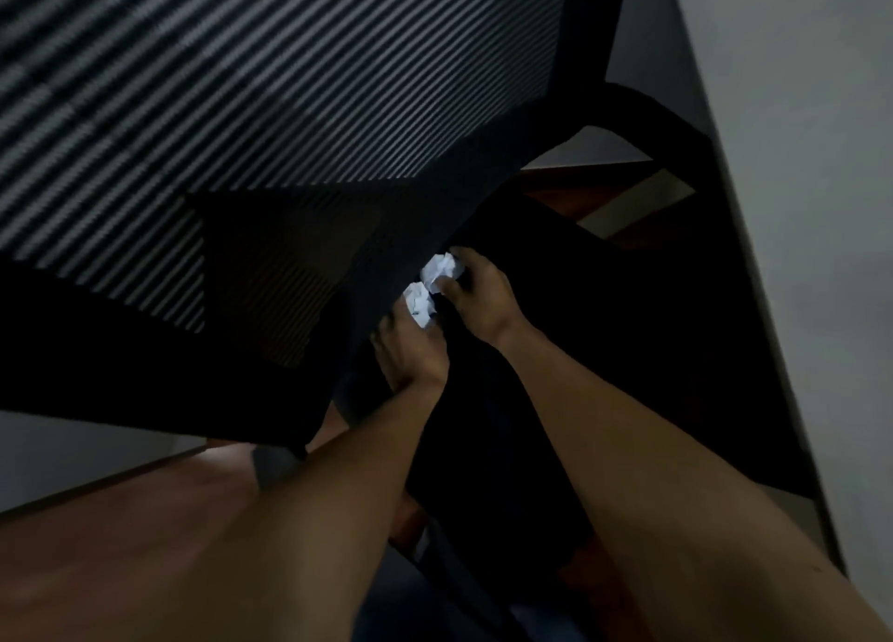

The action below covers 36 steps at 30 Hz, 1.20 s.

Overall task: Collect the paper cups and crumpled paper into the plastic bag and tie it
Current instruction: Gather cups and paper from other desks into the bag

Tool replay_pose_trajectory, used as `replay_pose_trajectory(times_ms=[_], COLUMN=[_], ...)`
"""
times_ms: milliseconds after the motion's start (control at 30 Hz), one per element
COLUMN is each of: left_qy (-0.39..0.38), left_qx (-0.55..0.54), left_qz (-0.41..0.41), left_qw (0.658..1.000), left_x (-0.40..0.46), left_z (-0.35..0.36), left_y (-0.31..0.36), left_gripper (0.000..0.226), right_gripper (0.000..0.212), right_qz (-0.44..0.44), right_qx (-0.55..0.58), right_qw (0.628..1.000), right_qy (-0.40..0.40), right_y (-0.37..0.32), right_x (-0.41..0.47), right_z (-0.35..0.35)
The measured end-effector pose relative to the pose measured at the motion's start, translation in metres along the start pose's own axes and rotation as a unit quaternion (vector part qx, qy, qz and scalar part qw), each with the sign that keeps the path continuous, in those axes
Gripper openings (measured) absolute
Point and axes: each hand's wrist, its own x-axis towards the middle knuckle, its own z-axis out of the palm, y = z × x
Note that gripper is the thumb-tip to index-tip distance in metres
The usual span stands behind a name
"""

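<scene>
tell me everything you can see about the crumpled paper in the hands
The crumpled paper shows as two white wads, creased and bunched, bright against the dark chair seat. The upper wad sits at the fingers of the right hand, which curl round it. The lower wad lies just below it, at the fingertips of the left hand, which seems to hold it. The two wads sit close together, perhaps touching. The light is too dim to show any print or what lies under them.

Dim, heavily shadowed, soft wide-angle view
</scene>
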Motion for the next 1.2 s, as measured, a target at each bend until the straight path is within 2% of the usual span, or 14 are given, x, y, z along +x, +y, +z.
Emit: replay_pose_trajectory(times_ms=[100,333,467,567,667,933,1100,1200], left_qy=[-0.005,-0.091,-0.163,-0.186,-0.203,-0.288,-0.340,-0.375], left_qx=[-0.030,-0.025,-0.016,0.009,-0.003,-0.003,0.030,0.006], left_qz=[0.004,0.020,0.075,0.125,0.181,0.362,0.432,0.455], left_qw=[1.000,0.995,0.984,0.975,0.962,0.887,0.835,0.808], left_x=[0.006,-0.019,-0.040,-0.058,-0.072,-0.110,-0.166,-0.206], left_z=[0.001,-0.040,-0.090,-0.139,-0.188,-0.281,-0.298,-0.291], left_y=[-0.009,-0.006,0.028,0.067,0.106,0.195,0.252,0.278], left_gripper=[0.057,0.061,0.058,0.058,0.056,0.060,0.064,0.064], right_gripper=[0.037,0.024,0.022,0.015,0.016,0.022,0.030,0.033], right_qz=[0.000,0.043,0.068,0.073,0.079,0.085,0.116,0.140], right_qx=[-0.001,0.051,0.049,0.062,0.082,0.087,0.075,0.042], right_qw=[1.000,0.994,0.987,0.977,0.962,0.899,0.855,0.822], right_qy=[0.021,0.089,0.139,0.192,0.250,0.420,0.499,0.550], right_y=[0.008,0.007,-0.023,-0.058,-0.096,-0.171,-0.170,-0.158], right_x=[0.006,-0.046,-0.099,-0.146,-0.195,-0.333,-0.411,-0.458], right_z=[0.007,-0.025,-0.055,-0.077,-0.098,-0.160,-0.202,-0.225])
